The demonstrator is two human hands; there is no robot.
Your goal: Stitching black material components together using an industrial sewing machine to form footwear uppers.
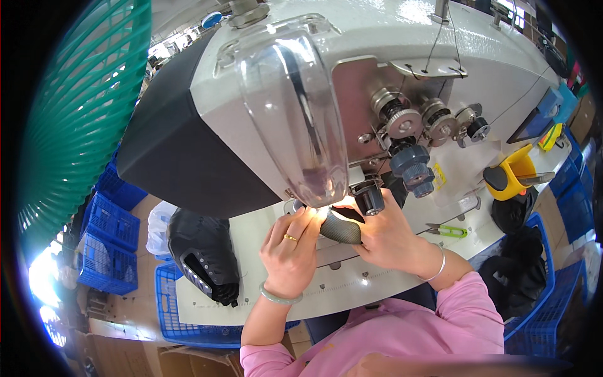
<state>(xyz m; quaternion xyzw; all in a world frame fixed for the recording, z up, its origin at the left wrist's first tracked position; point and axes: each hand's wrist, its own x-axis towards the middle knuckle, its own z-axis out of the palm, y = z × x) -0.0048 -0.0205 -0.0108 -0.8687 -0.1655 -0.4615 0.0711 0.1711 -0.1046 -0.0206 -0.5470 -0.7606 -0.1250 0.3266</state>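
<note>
Under the lit needle area of a white sewing machine (251, 125), a curved piece of dark grey mesh fabric (341, 230) lies between my hands. My left hand (292, 251), with a ring and a pale bangle, has its fingers pressed together on the piece's left end, close to the needle area. My right hand (391, 234), with a thin silver bangle, grips the right side between thumb and fingers. The machine head hides the needle and part of the fabric. Left of my left hand, a stack of black shoe uppers (202, 254) with eyelets rests on the white table (264, 311).
Green-handled thread snips (447, 230) lie right of my right hand. Farther right stands a yellow holder (516, 173). Blue crates (169, 308) flank the table, the right one holding black pieces (518, 270). A green fan guard (81, 107) rises at upper left.
</note>
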